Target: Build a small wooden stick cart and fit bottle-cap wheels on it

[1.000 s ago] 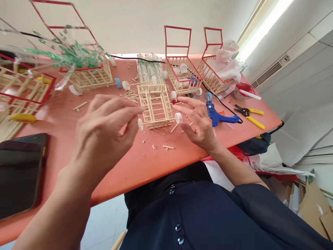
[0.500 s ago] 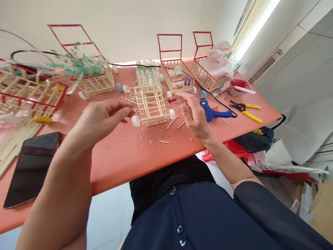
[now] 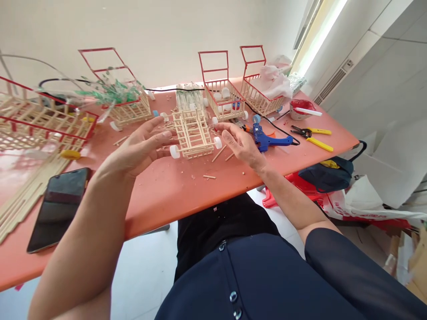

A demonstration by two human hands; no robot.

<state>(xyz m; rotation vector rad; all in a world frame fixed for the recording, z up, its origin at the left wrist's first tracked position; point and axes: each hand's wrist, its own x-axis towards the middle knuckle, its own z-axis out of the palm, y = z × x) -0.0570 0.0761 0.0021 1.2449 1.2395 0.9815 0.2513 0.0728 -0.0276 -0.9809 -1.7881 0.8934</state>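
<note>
A small cart frame of pale wooden sticks (image 3: 194,133) lies on the orange table (image 3: 160,189), with white round wheels (image 3: 175,151) at its corners. To its left is my left hand (image 3: 138,144), fingers spread and holding nothing. My right hand (image 3: 242,144) is on the other side, fingers stretched toward the frame's right edge and apart from the thumb, also without anything in it. Whether any fingertip touches the frame, I cannot tell. A blue glue gun (image 3: 267,138) lies just beyond my right hand.
Stick carts with red rims and handles, one holding white caps (image 3: 223,100), stand along the wall. Yellow-handled pliers (image 3: 316,138) and a pot of red paint (image 3: 300,110) are at the right. A phone (image 3: 60,206) and long wooden strips (image 3: 28,195) lie at the left.
My left hand's fingers have spread wider beside the frame. My right hand has come slightly closer to its right side. The whole view has shifted a little; the cart frame stays in place.
</note>
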